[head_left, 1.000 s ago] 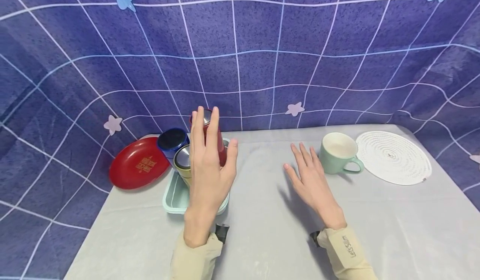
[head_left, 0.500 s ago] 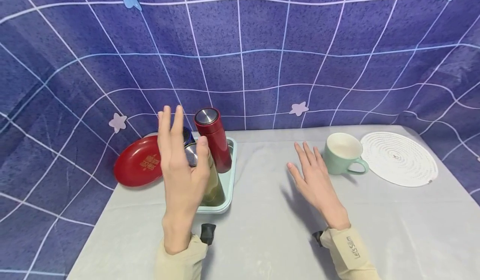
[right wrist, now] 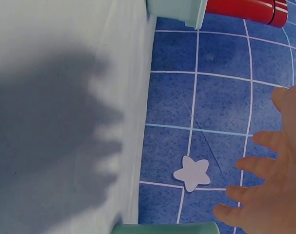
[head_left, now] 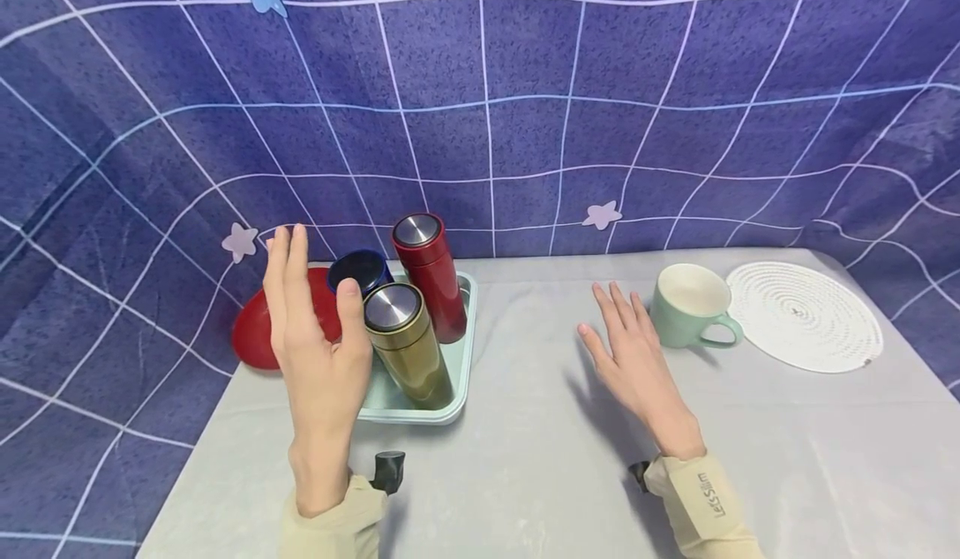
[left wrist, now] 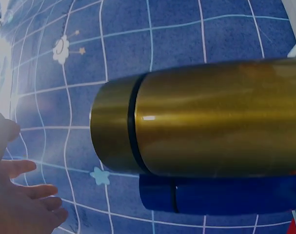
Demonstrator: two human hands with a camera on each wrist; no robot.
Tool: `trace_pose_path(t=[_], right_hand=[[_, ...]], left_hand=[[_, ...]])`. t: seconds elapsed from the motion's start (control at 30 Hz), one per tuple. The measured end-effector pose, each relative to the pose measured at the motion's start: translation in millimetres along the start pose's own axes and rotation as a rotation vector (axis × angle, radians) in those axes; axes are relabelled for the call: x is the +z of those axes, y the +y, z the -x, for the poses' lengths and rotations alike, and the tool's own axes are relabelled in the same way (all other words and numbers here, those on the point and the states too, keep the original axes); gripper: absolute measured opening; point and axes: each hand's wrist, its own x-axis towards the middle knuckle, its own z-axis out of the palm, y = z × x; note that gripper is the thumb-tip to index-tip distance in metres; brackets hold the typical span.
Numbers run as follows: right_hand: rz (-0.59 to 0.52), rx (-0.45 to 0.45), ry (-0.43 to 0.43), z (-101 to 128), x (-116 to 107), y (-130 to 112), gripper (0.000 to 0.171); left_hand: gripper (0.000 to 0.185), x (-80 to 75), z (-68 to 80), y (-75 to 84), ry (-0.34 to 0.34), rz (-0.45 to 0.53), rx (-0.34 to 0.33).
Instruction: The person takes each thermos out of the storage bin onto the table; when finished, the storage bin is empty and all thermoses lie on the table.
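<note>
In the head view my left hand (head_left: 318,359) is raised at the left of a mint tray (head_left: 470,342), fingers straight and holding nothing. Three metal flasks stand in that tray: a gold one (head_left: 412,355), a red one (head_left: 437,288) and a blue one (head_left: 360,269) partly hidden behind the others. The gold flask is nearest to the left hand, and it fills much of the left wrist view. My right hand (head_left: 633,367) hovers over the grey cloth with spread fingers, its shadow below. Just beyond its fingers is a light green mug (head_left: 681,317), handle to the right.
A red oval plate (head_left: 255,338) lies left of the tray, partly covered by the left hand. A round white woven mat (head_left: 806,317) lies right of the mug. Behind the grey-covered table (head_left: 540,459) hangs a blue gridded curtain (head_left: 525,142) with stars.
My left hand has moved left from in front of the tray, uncovering the red and gold flasks, and now covers part of the red plate. The right hand has stayed in place.
</note>
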Motion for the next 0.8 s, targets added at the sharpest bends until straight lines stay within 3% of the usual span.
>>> trace_pose_path(t=[0.17, 0.5, 0.8], right_hand=[[0.0, 0.001, 0.004, 0, 0, 1, 0.062], [-0.009, -0.007, 0.018, 0, 0, 2, 0.061], [-0.014, -0.007, 0.021, 1, 1, 4, 0.061]], left_hand=[[0.053, -4.4, 0.2, -8.7, 0.014, -0.011, -0.035], [0.05, -16.0, 7.3, -33.6, 0.037, -0.04, -0.203], [0.049, -20.6, 14.7, -51.5, -0.012, -0.079, -0.284]])
